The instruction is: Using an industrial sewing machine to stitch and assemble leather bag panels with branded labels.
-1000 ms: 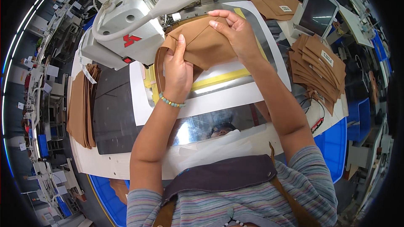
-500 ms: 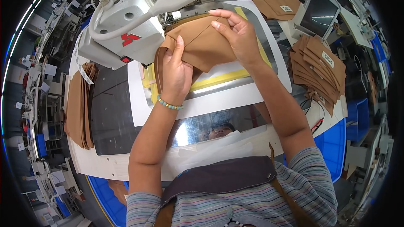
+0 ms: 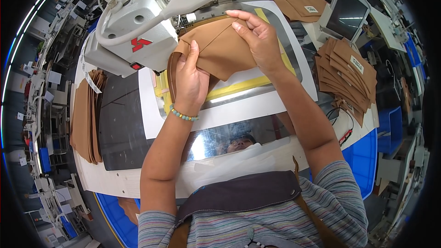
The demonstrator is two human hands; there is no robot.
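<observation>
A tan fabric piece [image 3: 225,55] with a diagonal seam line is held up between both hands, just in front of the white sewing machine [image 3: 138,27]. My left hand [image 3: 192,80] grips its left side, thumb on top and fingers hidden beneath the cloth. My right hand [image 3: 259,41] pinches the upper right corner between thumb and fingers. Under the fabric lies a clear plate edged with yellow tape [image 3: 239,85], resting on a white sheet [image 3: 220,117]. The cloth's far edge reaches close to the machine's needle area.
Stacked tan pieces [image 3: 86,119] stand at the left, and more fan out [image 3: 344,73] at the right. Further tan pieces [image 3: 294,4] lie at the back right beside a screen [image 3: 347,11]. A small red-handled tool [image 3: 345,137] and a blue bin [image 3: 363,160] are at the right.
Almost nothing differs. Both hands keep their grip on the tan fabric, with only a very slight shift of the hands and cloth.
</observation>
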